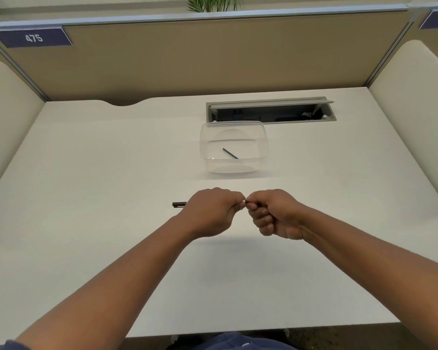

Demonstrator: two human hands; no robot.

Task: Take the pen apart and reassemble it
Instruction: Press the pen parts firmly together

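Note:
A dark pen barrel sticks out to the left of my left hand, which is closed around it above the white desk. My right hand is closed too, its thumb and fingertips pinching the barrel's right end where the two hands meet; what sits in that pinch is hidden by the fingers. A thin black refill lies inside the clear plastic box farther back on the desk.
The white desk is walled by beige partitions at the back and cream panels on both sides. Behind the box, a grey cable tray stands open. The desk's front edge is near my body.

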